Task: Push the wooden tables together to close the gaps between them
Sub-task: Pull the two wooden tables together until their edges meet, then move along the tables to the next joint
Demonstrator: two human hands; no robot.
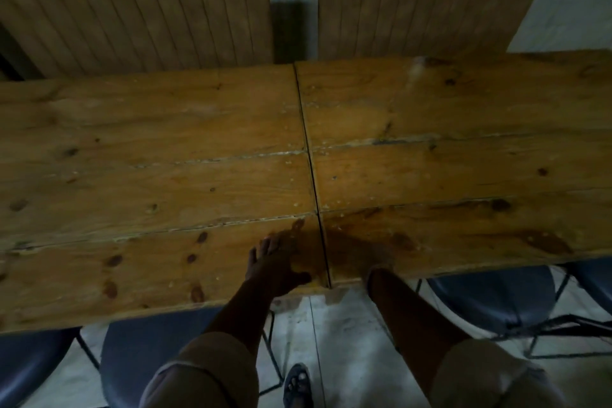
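Two wooden tables fill the head view edge to edge, the left table (149, 175) and the right table (463, 149), their planks running left to right and their short ends meeting along a thin dark seam (311, 156) that runs away from the person, from the near edge toward the far one. The seam is narrow but still visible along its whole length, and the right table sits slightly farther back than the left, so the near edges step rather than line up. Beyond them stand two slatted wooden panels (132, 13), well apart from each other, with pale floor showing between; whether they are tabletops or bench backs cannot be told. Blue chairs (490, 295) are tucked under the near edge on both sides.

The person stands directly in front of the seam, which lies straight ahead between the arms. The left hand (275, 265) rests flat and open on the left table just beside the seam, fingers spread and gripping nothing. The right hand (377, 273) reaches the near edge of the right table and appears to curl under it; its fingers are hidden, so its grip cannot be told. Both hands are about equally near the seam, so closing it likely calls for a sideways push across it.
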